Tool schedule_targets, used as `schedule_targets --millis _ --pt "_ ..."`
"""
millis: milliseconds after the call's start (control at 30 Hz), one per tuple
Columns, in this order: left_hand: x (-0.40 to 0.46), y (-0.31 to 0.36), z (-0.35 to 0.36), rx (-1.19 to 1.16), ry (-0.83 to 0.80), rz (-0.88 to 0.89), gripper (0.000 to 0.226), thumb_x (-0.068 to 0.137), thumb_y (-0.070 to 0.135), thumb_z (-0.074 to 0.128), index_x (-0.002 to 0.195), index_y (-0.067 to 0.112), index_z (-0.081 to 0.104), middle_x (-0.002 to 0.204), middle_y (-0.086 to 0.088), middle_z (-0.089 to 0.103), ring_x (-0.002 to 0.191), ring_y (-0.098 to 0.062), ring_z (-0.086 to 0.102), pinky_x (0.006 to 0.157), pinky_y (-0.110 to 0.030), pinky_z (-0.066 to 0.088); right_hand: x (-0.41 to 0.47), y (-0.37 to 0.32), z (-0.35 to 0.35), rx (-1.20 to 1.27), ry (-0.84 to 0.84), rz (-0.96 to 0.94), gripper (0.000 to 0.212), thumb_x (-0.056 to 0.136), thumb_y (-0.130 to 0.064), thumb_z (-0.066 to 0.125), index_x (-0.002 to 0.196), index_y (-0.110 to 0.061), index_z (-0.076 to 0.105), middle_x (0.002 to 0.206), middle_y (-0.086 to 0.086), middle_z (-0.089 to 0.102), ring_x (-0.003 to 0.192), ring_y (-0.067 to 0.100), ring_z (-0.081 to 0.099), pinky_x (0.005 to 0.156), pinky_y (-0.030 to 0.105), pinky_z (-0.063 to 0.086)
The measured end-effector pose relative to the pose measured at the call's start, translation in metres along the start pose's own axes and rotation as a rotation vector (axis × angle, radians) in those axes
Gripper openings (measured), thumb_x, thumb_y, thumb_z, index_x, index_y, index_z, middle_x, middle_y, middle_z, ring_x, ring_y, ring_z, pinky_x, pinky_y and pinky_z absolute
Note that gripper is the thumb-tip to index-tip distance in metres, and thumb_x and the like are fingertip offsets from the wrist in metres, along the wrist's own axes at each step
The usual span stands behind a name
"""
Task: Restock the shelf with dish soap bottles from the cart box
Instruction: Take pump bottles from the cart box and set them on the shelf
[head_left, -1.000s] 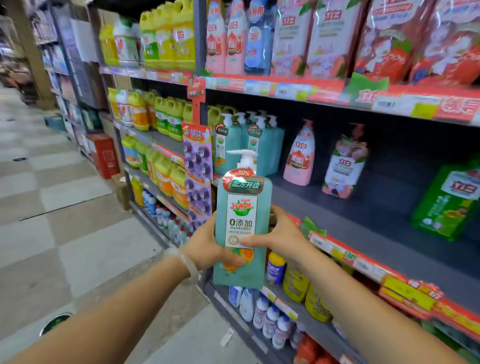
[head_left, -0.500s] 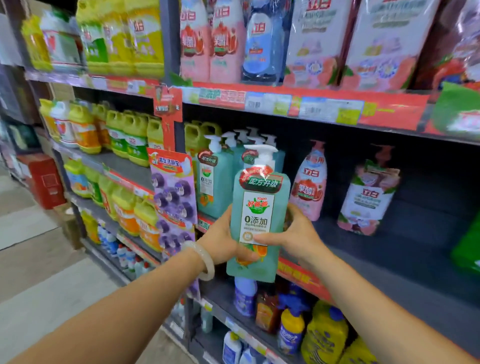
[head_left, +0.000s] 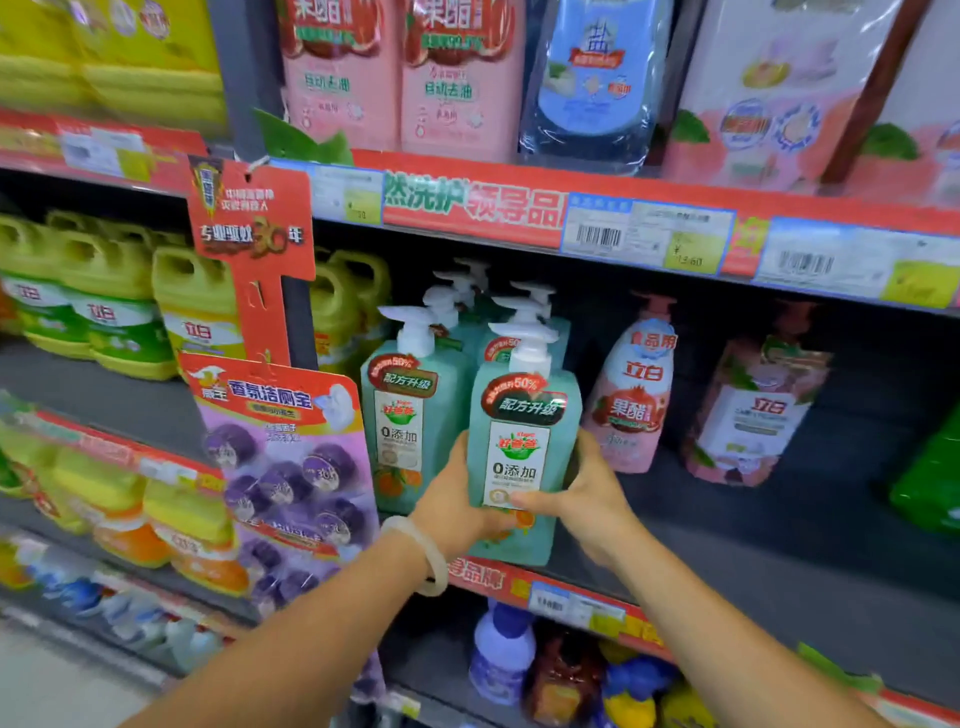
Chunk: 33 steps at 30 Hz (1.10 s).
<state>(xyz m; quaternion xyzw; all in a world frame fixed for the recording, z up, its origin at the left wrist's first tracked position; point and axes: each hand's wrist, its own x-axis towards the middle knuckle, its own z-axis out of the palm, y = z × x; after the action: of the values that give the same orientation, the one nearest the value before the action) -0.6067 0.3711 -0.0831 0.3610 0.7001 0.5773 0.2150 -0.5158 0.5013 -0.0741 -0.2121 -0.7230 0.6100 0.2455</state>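
Bare dark shelf (head_left: 753, 525) lies open at centre right of the frame, between the teal pump bottles (head_left: 415, 415) left of centre and the pink bottle (head_left: 631, 395). A hanging purple card (head_left: 291, 457) blocks the left; the price rail (head_left: 597, 223) caps the gap above

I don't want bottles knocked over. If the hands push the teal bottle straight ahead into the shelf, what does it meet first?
Probably the teal pump bottles standing directly behind the held bottle, which both the left hand and right hand grip; depth is unclear.

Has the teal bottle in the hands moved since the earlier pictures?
Yes. The held teal bottle went forward to the shelf edge, now beside the shelved teal bottles.
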Motion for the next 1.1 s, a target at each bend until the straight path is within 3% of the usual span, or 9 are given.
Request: schedule_targets --millis 100,233,333,433,533,633,767,967,1100 --pt "0.005 -0.004 -0.002 0.100 0.038 0.013 0.075 0.075 0.002 0.073 0.128 0.034 0.031 0.105 0.012 0.063 0.090 -0.002 0.062 0.068 -0.016 0.055 0.010 0.008 0.003 0.010 0.020 0.017 0.087 0.055 0.010 0.083 0.128 -0.013 0.041 0.114 0.007 0.064 0.106 0.023 0.064 0.087 0.047 0.055" --pt "0.005 -0.006 0.000 0.257 0.181 0.024 0.062 0.080 0.013 0.071 0.134 0.019 0.041 0.116 0.000 0.065 0.106 -0.018 0.062 0.091 -0.035 0.051 0.018 0.014 0.008 -0.027 0.020 0.021 0.088 0.058 0.009 0.082 0.132 -0.010 0.038 0.119 0.009 0.062 0.108 0.022 0.063 0.090 0.046 0.054" --pt "0.005 -0.010 -0.001 0.359 0.264 0.020 0.048 0.080 0.025 0.073 0.122 0.017 0.051 0.111 -0.001 0.068 0.102 -0.020 0.064 0.086 -0.030 0.050 0.019 0.015 0.010 -0.073 0.008 0.017 0.088 0.058 0.006 0.083 0.129 -0.015 0.037 0.116 0.000 0.061 0.104 0.010 0.062 0.083 0.030 0.056" --pt "0.005 -0.013 -0.008 0.460 0.291 -0.058 0.040 0.076 0.036 0.076 0.099 0.013 0.053 0.097 -0.004 0.070 0.090 -0.023 0.066 0.078 -0.035 0.053 0.017 0.015 0.009 -0.143 -0.004 0.011 0.090 0.057 -0.003 0.086 0.130 -0.020 0.036 0.115 -0.009 0.059 0.107 0.006 0.058 0.090 0.031 0.052" --pt "-0.001 -0.012 -0.019 0.376 0.437 -0.085 0.054 0.064 0.032 0.085 0.094 0.017 0.043 0.092 0.002 0.054 0.089 -0.022 0.057 0.073 -0.031 0.046 0.018 0.012 0.008 -0.196 -0.027 0.023 0.095 0.058 -0.007 0.087 0.136 -0.016 0.033 0.123 -0.002 0.058 0.114 0.013 0.057 0.096 0.038 0.051" --pt "-0.005 -0.010 -0.022 0.295 0.549 -0.069 0.080 0.056 0.022 0.090 0.117 0.007 0.042 0.113 -0.007 0.047 0.110 -0.027 0.049 0.093 -0.038 0.045 0.023 0.010 0.007 -0.217 -0.052 0.047 0.095 0.058 -0.005 0.087 0.136 -0.013 0.034 0.125 0.003 0.059 0.114 0.017 0.058 0.095 0.044 0.052" --pt "-0.008 -0.015 -0.014 0.331 0.500 -0.174 0.124 0.054 0.026 0.091 0.147 0.007 0.011 0.145 -0.016 0.025 0.136 -0.030 0.026 0.113 -0.042 0.028 0.026 0.009 0.012 -0.228 -0.066 0.076 0.087 0.060 -0.002 0.085 0.133 -0.011 0.038 0.124 0.006 0.061 0.113 0.021 0.059 0.095 0.047 0.051" --pt "0.012 -0.028 -0.033 0.063 0.489 -0.128 0.143 0.050 0.017 0.093 0.149 0.012 -0.010 0.153 -0.005 0.023 0.142 -0.022 0.022 0.117 -0.044 0.024 0.027 0.009 0.015 -0.251 -0.036 0.099 0.082 0.059 -0.008 0.087 0.125 -0.013 0.040 0.105 -0.009 0.059 0.105 0.014 0.059 0.084 0.032 0.053" --pt "0.020 -0.031 -0.039 -0.020 0.508 -0.096 0.145 0.045 0.017 0.094 0.150 0.017 -0.006 0.151 0.001 0.025 0.138 -0.014 0.026 0.110 -0.030 0.023 0.030 0.011 0.018 -0.291 0.001 0.088 0.083 0.058 -0.015 0.088 0.125 -0.012 0.040 0.114 -0.002 0.060 0.109 0.017 0.059 0.091 0.041 0.053"
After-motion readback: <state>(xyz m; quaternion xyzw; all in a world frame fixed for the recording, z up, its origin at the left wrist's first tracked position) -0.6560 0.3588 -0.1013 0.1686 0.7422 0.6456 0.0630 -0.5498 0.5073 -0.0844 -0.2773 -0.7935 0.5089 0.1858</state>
